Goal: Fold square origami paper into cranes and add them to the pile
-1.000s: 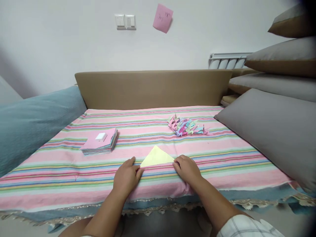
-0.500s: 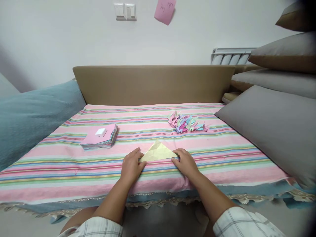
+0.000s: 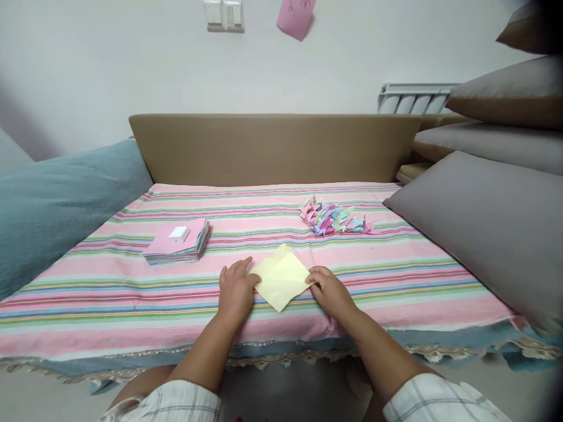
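A pale yellow sheet of paper (image 3: 281, 281) lies opened out as a diamond on the striped cloth, with a crease across its middle. My left hand (image 3: 236, 290) holds its left corner, the thumb on top and the index finger pointing away past the edge. At the right corner, my right hand (image 3: 331, 288) pinches the paper between thumb and fingers. Beyond that hand lies a row of small folded paper figures (image 3: 334, 219) in pink, purple, green and blue.
A stack of coloured paper (image 3: 193, 251) sits on the left, topped by a small white box (image 3: 179, 234). The striped cloth (image 3: 132, 287) covers the seat. Grey cushions (image 3: 484, 217) pile up on the right, a blue cushion (image 3: 74, 193) stands left, and a brown backrest (image 3: 272, 149) lies behind.
The yellow paper was a folded triangle. Its near flap now lies toward me, making a diamond. Both hands stay at the side corners.
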{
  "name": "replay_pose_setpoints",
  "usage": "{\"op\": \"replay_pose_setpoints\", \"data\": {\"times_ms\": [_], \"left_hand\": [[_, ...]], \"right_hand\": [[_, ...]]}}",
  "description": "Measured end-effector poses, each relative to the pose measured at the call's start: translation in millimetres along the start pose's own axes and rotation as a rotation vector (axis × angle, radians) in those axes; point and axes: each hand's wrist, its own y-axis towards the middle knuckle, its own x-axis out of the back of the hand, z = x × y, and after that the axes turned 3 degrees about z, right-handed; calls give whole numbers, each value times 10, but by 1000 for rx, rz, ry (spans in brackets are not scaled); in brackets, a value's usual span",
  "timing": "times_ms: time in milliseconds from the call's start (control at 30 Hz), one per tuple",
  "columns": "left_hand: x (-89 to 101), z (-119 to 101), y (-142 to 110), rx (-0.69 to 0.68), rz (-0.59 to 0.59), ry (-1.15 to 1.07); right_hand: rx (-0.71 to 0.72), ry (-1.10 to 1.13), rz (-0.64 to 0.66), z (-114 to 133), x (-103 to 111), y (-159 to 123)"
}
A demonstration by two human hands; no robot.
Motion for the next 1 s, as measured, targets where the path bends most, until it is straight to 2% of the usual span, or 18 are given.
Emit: {"op": "replay_pose_setpoints", "data": {"times_ms": [133,200,333,433,600,733,867,1000], "left_hand": [[73,-100,-67,-36,-36,-7],[119,-200,-133,-105,-53,-76],[120,-390,-272,-293,26,-160],[59,-441,-306,-329,25,-117],[-3,-353,-219,-288,17,-27],[-35,-206,-156,-269,62,-67],[-42,-77,-136,-319,98,-167],[5,24,-108,-366,139,-207]], "right_hand": [[5,-28,11,34,10,-13],[12,-53,21,64,22,-19],[-7,-120,43,134,57,-39],[-70,-158,53,175,74,-64],[-139,-162,71,254,126,-124],[-94,-16,125,279,176,-146],[-50,65,103,183,164,-92],[-70,-7,43,72,120,-7]]}}
